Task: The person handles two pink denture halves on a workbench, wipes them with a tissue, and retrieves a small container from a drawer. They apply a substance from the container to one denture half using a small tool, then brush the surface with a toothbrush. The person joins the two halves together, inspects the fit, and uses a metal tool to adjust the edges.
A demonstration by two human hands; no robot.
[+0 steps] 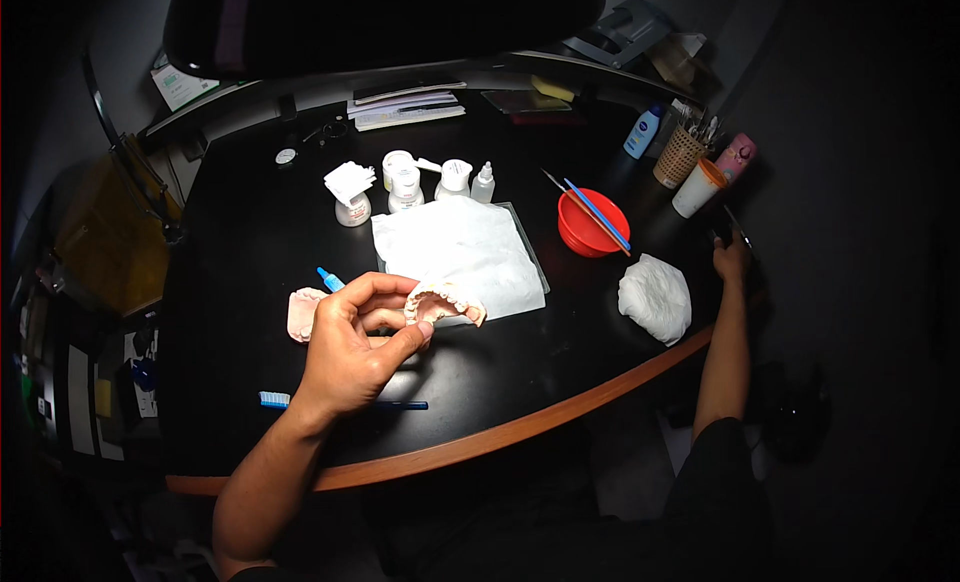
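My left hand (352, 347) pinches a horseshoe-shaped dental cast (474, 308) between thumb and fingers, raised over the desk, its row of teeth showing. Behind that hand lies a second, pinkish dental cast (302, 314), partly covered by my fingers, with a blue-capped tube (330, 279) beside it. Below my left wrist a blue toothbrush (400, 405) rests on the desk. My right hand (732, 257) reaches out at the desk's right side, its fingers closed around a slender metal tool (738, 222); dim light hides part of the grip.
White paper (455, 252) covers a slab mid-desk, with several white bottles (404, 187) behind it. A red bowl (583, 237) carries a brush and a blue-handled tool. Crumpled white tissue (655, 300), a cup (698, 192) and a woven holder (680, 157) stand right. A dark screen overhangs the back.
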